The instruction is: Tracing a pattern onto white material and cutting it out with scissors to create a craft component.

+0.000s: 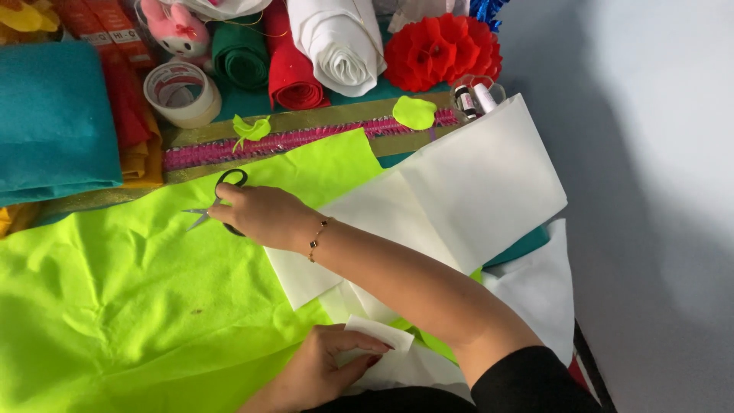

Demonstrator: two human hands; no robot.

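Observation:
My right hand (256, 214) reaches across to the left and is closed around black-handled scissors (216, 200), whose blades point left over a large neon-green felt sheet (130, 283). A thin bracelet sits on that wrist. My left hand (321, 371), near the bottom edge, pinches a small white felt piece (378, 334) between thumb and fingers. Under my right forearm lie larger white felt sheets (474, 183).
Along the back stand rolls of white (336, 42), red (290, 65) and green (238, 50) felt, a red fabric flower (443, 50), a tape roll (181, 93), a pink plush toy, thread spools (474, 98) and folded teal felt (53, 122). Two small green cut-outs lie on a pink-and-gold trim strip (306, 138).

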